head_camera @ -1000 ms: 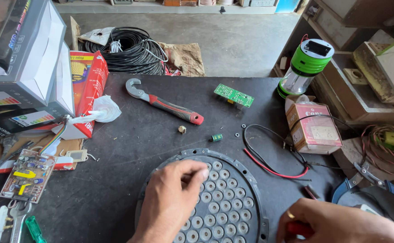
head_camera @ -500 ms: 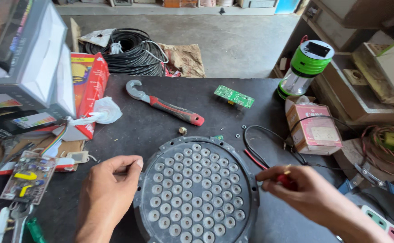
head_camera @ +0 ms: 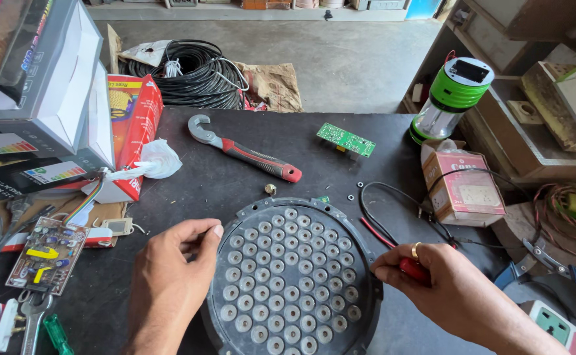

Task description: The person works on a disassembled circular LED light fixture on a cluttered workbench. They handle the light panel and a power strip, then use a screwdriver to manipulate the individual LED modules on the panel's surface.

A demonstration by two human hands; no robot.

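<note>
Left hand (head_camera: pixel 169 283) loosely curled at round lens plate (head_camera: pixel 291 276) rim, empty; right hand (head_camera: pixel 446 289) fingers clamped on red-handled tool (head_camera: pixel 414 269). Risk: plate sliding on tabletop (head_camera: pixel 235 177), tool slipping onto lenses.

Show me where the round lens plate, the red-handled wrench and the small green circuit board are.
round lens plate (head_camera: pixel 288 276): head view, middle of its dotted face.
red-handled wrench (head_camera: pixel 262 160): head view, on the red handle.
green circuit board (head_camera: pixel 346 139): head view, centre of the board.

An electrical repair workshop: circuit boards (head_camera: pixel 346 139), a wrench (head_camera: pixel 245 150), coiled cable (head_camera: pixel 181 73) and loose wires (head_camera: pixel 400 220) crowd the workbench (head_camera: pixel 189 190).
</note>
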